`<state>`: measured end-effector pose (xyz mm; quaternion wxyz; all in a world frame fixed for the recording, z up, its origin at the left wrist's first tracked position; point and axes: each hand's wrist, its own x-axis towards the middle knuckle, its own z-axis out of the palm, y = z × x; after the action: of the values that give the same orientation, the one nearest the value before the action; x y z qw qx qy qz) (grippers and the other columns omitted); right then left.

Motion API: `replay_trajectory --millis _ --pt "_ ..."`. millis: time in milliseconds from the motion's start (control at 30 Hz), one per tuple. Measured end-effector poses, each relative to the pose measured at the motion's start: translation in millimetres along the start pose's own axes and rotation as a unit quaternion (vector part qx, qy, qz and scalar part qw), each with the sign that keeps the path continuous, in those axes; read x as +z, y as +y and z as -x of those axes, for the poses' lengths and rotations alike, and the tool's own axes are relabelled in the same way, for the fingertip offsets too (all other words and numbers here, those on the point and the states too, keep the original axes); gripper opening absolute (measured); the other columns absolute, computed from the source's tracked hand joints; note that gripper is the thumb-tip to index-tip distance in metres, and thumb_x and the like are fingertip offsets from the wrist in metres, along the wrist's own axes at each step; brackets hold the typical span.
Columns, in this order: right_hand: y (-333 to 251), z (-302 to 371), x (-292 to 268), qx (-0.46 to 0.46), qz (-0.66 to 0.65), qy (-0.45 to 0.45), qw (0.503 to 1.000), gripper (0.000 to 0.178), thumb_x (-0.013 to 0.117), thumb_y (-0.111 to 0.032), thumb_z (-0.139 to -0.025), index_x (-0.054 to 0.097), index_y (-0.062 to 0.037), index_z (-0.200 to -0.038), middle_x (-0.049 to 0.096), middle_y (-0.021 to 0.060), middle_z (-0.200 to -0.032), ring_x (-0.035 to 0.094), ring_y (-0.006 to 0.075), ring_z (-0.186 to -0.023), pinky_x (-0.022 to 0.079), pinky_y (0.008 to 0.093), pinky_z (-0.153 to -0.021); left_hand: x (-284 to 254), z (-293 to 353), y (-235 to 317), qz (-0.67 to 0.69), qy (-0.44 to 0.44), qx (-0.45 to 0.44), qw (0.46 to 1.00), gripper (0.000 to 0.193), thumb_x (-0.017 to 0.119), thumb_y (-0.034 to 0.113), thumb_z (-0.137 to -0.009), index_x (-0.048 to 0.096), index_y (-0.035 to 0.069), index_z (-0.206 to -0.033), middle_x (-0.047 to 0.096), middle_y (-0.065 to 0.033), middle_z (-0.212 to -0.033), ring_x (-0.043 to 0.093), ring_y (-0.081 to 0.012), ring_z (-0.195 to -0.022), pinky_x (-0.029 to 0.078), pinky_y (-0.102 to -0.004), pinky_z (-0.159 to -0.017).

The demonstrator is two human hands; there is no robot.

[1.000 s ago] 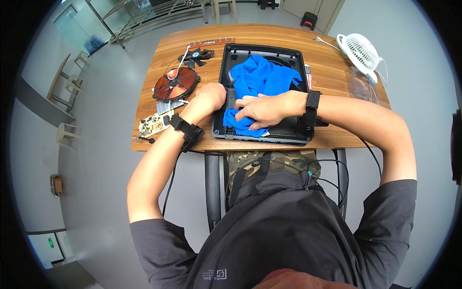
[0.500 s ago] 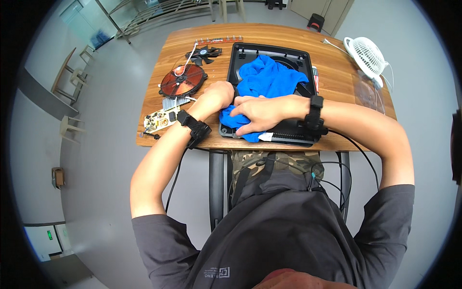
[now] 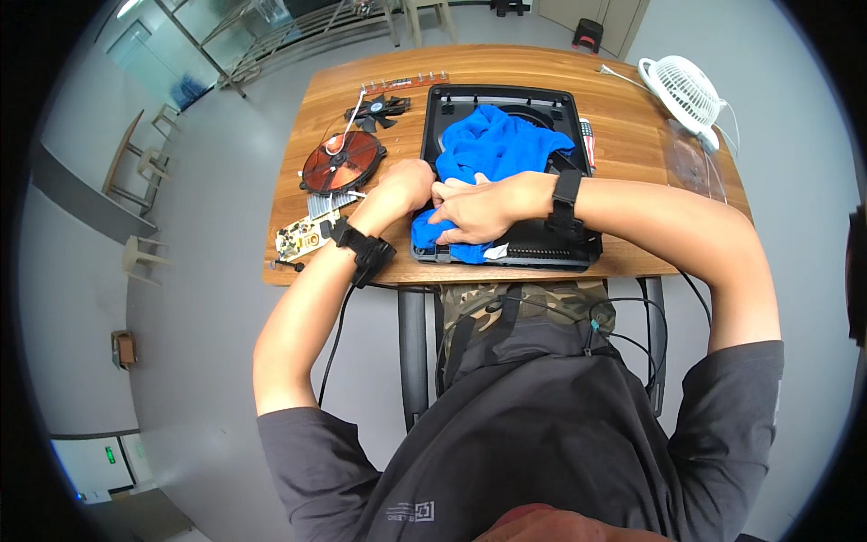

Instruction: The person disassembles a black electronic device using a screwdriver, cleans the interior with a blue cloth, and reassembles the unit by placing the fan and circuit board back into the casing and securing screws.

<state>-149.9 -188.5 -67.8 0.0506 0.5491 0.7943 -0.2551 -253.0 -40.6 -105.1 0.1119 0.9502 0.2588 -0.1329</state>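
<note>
A black plastic appliance housing (image 3: 591, 217) lies flat, open side up, near the table's front edge. Bunched over its inside is a blue cloth (image 3: 497, 149), with one end spilling to the near left corner. My right hand (image 3: 483, 210) presses that end of cloth against the housing's left part, fingers bent into it. At the left rim, my left hand (image 3: 408, 185) is closed on the housing's side; its fingertips are mostly hidden. A small white tag shows at the cloth's near end.
Left of the housing lie a round copper-coloured coil (image 3: 343, 163), a black fan (image 3: 379, 110), a circuit board with a heat sink (image 3: 312, 233) and a narrow strip board (image 3: 406, 82). A white desk fan (image 3: 686, 95) stands on the far right of the wooden table (image 3: 632, 135).
My right hand has shifted slightly along the cloth toward the left rim, its fingers drawn closer together. My left hand stays at the housing's left side. The view has tilted a little.
</note>
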Motion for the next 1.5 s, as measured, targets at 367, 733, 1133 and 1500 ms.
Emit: replay_trajectory --millis 367,733,1133,1500 --pt "29 -13 -7 0.026 -0.033 0.053 0.998 0.048 0.066 -0.043 -0.095 0.069 -0.0025 -0.122 0.062 0.0171 -0.126 0.061 0.0366 -0.117 0.052 0.045 -0.097 -11 6 8 0.031 -0.02 -0.011 0.999 0.039 0.055 0.026 -0.096 0.073 -0.006 -0.086 0.071 -0.0271 -0.078 0.074 -0.0382 -0.076 0.059 -0.0457 -0.07" --pt "39 -14 0 0.083 0.253 0.177 0.947 0.022 0.063 -0.024 -0.089 0.077 -0.009 -0.099 0.059 0.0142 -0.117 0.064 0.0297 -0.103 0.052 0.0469 -0.069 -16 10 16 0.001 -0.028 -0.048 0.998 0.018 0.062 0.007 -0.084 0.076 -0.004 -0.089 0.073 -0.0253 -0.091 0.073 -0.0372 -0.094 0.058 -0.0444 -0.082" --pt "29 -15 -12 0.133 0.302 0.054 0.942 0.031 0.056 -0.03 -0.097 0.07 -0.0128 -0.118 0.049 0.0127 -0.134 0.056 0.0252 -0.115 0.049 0.0427 -0.074 -1 4 1 -0.013 -0.019 -0.029 0.999 0.027 0.055 0.014 -0.092 0.074 -0.006 -0.089 0.071 -0.0268 -0.084 0.073 -0.0389 -0.086 0.058 -0.0459 -0.079" --pt "46 -13 -7 0.087 0.238 0.099 0.962 0.036 0.059 -0.031 -0.096 0.067 -0.0104 -0.125 0.045 0.0146 -0.136 0.056 0.0288 -0.119 0.052 0.0514 -0.077 -7 6 5 -0.05 0.0 0.017 0.999 0.049 0.048 0.029 -0.104 0.071 -0.009 -0.084 0.07 -0.0254 -0.072 0.074 -0.0369 -0.074 0.059 -0.0462 -0.073"
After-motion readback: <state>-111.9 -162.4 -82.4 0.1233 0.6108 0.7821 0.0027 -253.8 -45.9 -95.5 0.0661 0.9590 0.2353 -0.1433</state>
